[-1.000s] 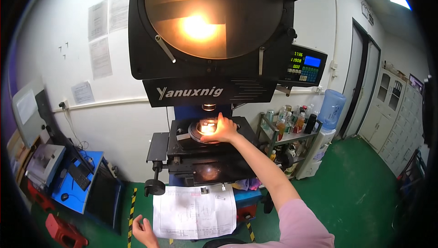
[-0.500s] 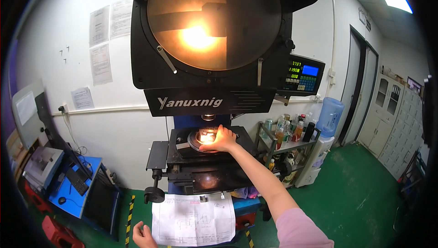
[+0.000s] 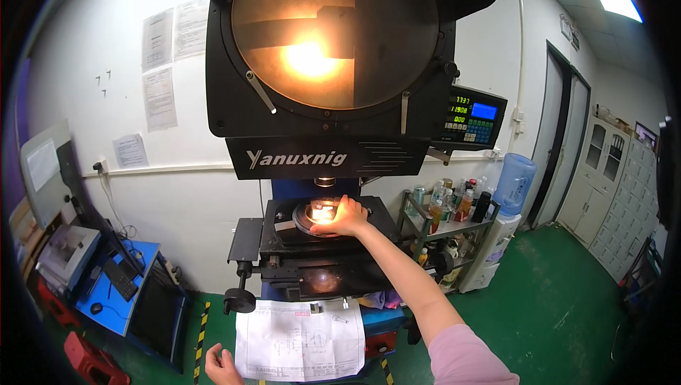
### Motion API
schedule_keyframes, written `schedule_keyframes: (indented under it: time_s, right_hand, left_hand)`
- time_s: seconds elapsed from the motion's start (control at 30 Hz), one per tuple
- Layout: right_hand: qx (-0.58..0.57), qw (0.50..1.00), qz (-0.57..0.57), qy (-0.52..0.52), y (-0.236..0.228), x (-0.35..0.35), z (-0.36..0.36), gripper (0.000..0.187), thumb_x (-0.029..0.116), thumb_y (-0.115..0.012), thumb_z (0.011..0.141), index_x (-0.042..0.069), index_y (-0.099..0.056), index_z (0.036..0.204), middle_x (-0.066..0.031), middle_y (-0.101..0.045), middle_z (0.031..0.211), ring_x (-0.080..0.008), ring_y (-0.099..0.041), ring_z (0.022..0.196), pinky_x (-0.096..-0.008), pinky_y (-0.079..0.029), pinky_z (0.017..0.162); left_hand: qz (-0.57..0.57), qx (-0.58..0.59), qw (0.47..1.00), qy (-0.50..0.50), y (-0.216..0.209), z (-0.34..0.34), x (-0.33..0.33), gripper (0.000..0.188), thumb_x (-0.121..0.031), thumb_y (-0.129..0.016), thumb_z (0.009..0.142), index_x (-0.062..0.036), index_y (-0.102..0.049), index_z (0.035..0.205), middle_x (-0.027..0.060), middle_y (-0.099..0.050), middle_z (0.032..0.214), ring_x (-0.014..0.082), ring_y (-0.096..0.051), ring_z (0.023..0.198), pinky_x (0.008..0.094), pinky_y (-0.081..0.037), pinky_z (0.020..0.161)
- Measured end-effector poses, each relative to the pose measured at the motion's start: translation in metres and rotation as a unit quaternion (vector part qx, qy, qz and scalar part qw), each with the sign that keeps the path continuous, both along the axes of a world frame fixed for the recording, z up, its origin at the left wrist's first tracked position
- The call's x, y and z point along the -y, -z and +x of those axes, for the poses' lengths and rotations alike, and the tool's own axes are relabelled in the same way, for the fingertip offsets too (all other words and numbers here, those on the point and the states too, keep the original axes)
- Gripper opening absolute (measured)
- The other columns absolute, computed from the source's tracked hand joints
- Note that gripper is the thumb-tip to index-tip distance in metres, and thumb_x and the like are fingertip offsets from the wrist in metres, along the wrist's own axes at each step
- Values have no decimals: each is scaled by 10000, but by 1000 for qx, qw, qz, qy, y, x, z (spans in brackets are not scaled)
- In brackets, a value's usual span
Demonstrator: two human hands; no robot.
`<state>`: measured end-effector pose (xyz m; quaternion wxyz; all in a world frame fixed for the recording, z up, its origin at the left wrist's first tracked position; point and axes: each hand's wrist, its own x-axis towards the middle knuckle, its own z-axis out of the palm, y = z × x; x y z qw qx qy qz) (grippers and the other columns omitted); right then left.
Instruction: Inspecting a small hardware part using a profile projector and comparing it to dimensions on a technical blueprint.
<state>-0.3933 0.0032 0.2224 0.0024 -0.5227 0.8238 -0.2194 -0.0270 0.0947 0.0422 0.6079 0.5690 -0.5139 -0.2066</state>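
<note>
A black profile projector fills the middle, its large round screen (image 3: 284, 2) glowing orange on the left and dark on the right. Below it, my right hand (image 3: 344, 218) is closed at the right side of a dark round ring (image 3: 301, 225) on the stage, thumb at the near rim. Bright light shines through the glass inside the ring; any small part under my fingers cannot be made out. At the lower left, my left hand (image 3: 223, 366) holds nothing, its fingers loosely bent and apart. It is beside a technical drawing sheet (image 3: 273, 349) lying below the stage.
A black handwheel (image 3: 240, 300) juts out left of the stage. To the right are a digital readout (image 3: 464, 119), a bottle shelf (image 3: 450, 227) and a water dispenser (image 3: 489, 257). A blue desk (image 3: 145, 257) with keyboard and mouse is at left, near a red stool (image 3: 92, 360).
The view has shifted very slightly. My right hand stays at the ring and my left hand beside the drawing; nothing else has visibly moved.
</note>
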Motion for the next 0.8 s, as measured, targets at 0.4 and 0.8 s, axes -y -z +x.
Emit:
schedule_keyframes:
  time_s: [0.4, 0.8]
  right_hand:
    - [-6, 1000, -24, 2, 0, -2, 2, 1107, 666, -629, 326, -104, -331, 1063, -198, -394, 1093, -287, -369, 1058, -348, -283, 882]
    - [-12, 1000, -22, 7, -1, -2, 3, 1102, 675, -625, 322, -114, -350, 1040, -195, -417, 1063, -279, -400, 1026, -326, -313, 863]
  left_hand:
    - [1, -9, 1000, 6, 1, -1, 0, 157, -86, -505, 705, 38, -535, 796, 15, -490, 630, 68, -399, 537, 197, -311, 476]
    - [9, 14, 1000, 6, -4, -3, 1, 159, -85, -507, 695, 38, -541, 791, 26, -507, 643, 75, -409, 535, 205, -321, 476]
